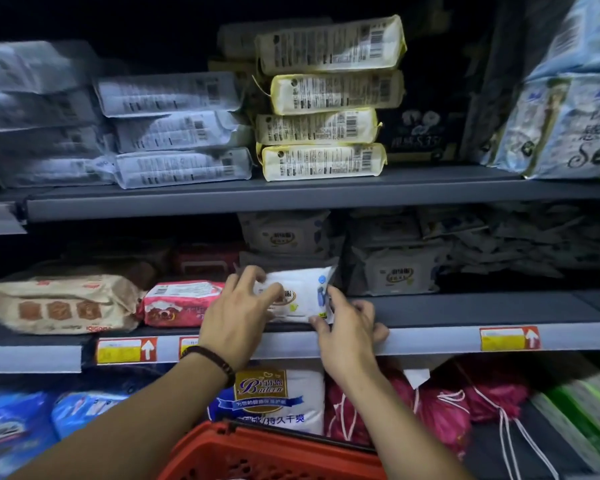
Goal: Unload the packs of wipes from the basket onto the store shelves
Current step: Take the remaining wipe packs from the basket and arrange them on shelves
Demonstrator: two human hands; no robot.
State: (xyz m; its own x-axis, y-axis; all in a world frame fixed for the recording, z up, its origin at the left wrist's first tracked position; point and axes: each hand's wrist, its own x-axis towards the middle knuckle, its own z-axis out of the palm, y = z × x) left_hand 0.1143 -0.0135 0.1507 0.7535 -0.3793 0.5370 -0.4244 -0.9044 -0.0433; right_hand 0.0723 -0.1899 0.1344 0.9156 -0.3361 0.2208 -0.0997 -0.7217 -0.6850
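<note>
Head | white wipes pack [303,289] — blue dot | left hand [238,308], right hand [347,329] grip it

The pack of wipes [298,296] lies on the middle shelf [465,310], other packs [284,233] behind it at 12 o'clock, the basket [257,455] below at 6 o'clock.

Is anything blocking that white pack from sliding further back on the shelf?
Likely yes. The left hand and right hand hold the white pack near the front of the shelf, and a stack of similar packs sits behind it, leaving little room.
</note>
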